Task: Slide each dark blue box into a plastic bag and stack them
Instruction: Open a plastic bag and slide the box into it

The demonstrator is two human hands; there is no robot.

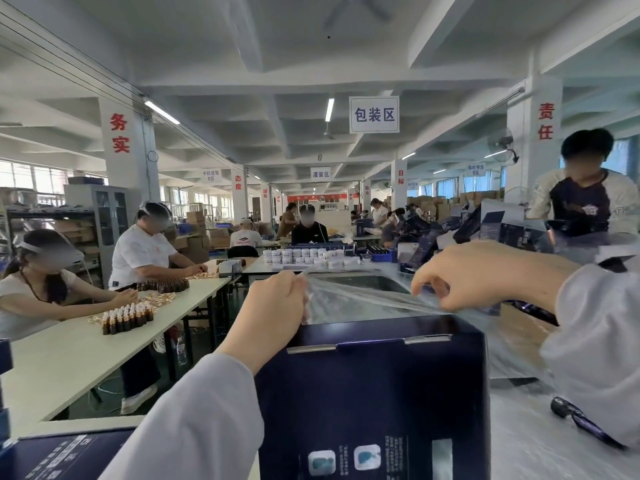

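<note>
The step in hand looks like the bagging itself. The tall dark blue cardboard box stands upright on the counter right in front of the person, between the two pale-sleeved forearms, and the thin clear plastic bag is stretched just above and behind its top edge. The left hand has its fingers curled round the bag's left edge. The right hand pinches the right edge between thumb and fingertips. The two hands are well apart, pulling the film taut. Whether the mouth already takes in the box's top corners I cannot tell (the film is nearly invisible where it meets the card). The next move probably calls for keeping the mouth wide and square to the box, then drawing it evenly down the sides so no corner snags. The box is rigid and sharp-edged, with a smooth, slightly glossy face, small pale printed panels low down and a slotted top. The bag is limp and glossy and creases easily, so it is likely to cling. A second dark blue box with white print lies flat at lower left, possibly the start of the stack.
</note>
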